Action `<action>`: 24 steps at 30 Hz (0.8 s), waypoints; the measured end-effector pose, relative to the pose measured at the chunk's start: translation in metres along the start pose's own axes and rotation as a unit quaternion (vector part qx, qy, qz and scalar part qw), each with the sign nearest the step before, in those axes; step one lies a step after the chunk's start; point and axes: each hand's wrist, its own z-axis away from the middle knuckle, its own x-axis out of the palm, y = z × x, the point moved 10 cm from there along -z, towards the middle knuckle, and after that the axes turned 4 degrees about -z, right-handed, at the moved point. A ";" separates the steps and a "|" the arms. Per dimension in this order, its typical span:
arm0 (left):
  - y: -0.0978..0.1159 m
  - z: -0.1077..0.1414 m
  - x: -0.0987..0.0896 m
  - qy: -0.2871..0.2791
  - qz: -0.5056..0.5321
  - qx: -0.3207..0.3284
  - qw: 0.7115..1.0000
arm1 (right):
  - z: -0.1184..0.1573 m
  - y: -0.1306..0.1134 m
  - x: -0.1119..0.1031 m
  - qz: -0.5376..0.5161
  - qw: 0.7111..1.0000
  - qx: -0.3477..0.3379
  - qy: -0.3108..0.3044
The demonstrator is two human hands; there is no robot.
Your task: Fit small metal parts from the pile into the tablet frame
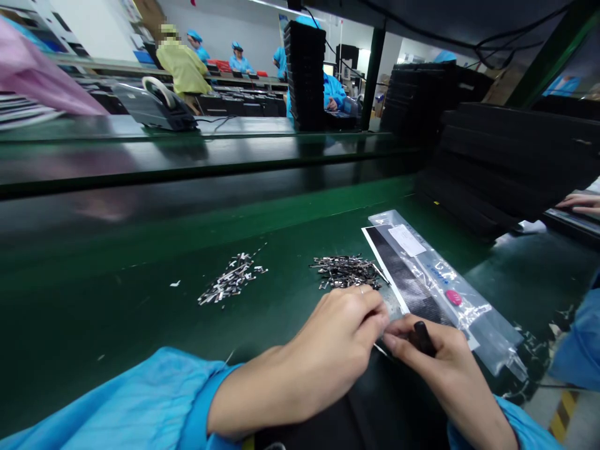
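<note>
Left hand (337, 337) and right hand (429, 353) pinching thin metal piece (380, 349), metal pile (347, 272) just beyond

Dark green table (117, 312), glossy, crossed at 12 o'clock by a raised green ledge (140, 147). At centre, loose heap of small silvery metal pieces (232, 280); toward 3 o'clock of it, well apart, darker, denser heap (345, 272). Just beside that at 3 o'clock, clear plastic bag (450, 290) over a black strip (405, 275), lying diagonally. At 2 o'clock, stacked black trays (497, 169). On the ledge at 11 o'clock, tape dispenser (154, 106).
</note>
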 end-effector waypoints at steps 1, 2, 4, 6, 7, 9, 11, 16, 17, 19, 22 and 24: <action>0.001 0.001 0.002 -0.002 -0.035 0.016 0.999 | 0.001 -0.002 -0.007 0.012 1.000 -0.012 0.024; 0.003 0.001 0.007 -0.009 -0.067 0.035 0.997 | 0.003 -0.005 -0.013 0.031 0.998 -0.026 0.041; 0.005 0.003 0.020 -0.036 -0.106 0.071 0.991 | 0.008 -0.008 -0.024 0.083 0.994 -0.053 0.055; 0.005 0.003 0.035 -0.063 -0.128 0.092 0.985 | 0.014 -0.009 -0.032 0.127 0.987 -0.081 0.056; 0.006 0.002 0.041 -0.075 -0.140 0.098 0.982 | 0.018 -0.009 -0.037 0.141 0.984 -0.090 0.068; 0.005 -0.001 0.049 -0.091 -0.161 0.101 0.978 | 0.025 -0.009 -0.045 0.152 0.979 -0.100 0.091; 0.005 -0.002 0.053 -0.108 -0.172 0.100 0.974 | 0.031 -0.007 -0.049 0.143 0.979 -0.090 0.113; 0.007 0.008 0.048 -0.117 -0.177 0.106 0.972 | 0.039 0.001 -0.050 0.101 0.980 -0.065 0.159; 0.009 0.012 0.043 -0.105 -0.172 0.102 0.974 | 0.039 0.001 -0.047 0.096 0.981 -0.071 0.154; 0.012 0.020 0.032 -0.089 -0.143 0.088 0.982 | 0.040 0.001 -0.042 0.078 0.983 -0.082 0.146; 0.013 0.029 0.024 -0.111 -0.039 0.052 0.992 | 0.041 -0.002 -0.037 0.051 0.984 -0.112 0.131; 0.009 0.033 0.026 -0.146 0.039 0.008 0.988 | 0.043 -0.012 -0.028 0.056 0.981 -0.155 0.098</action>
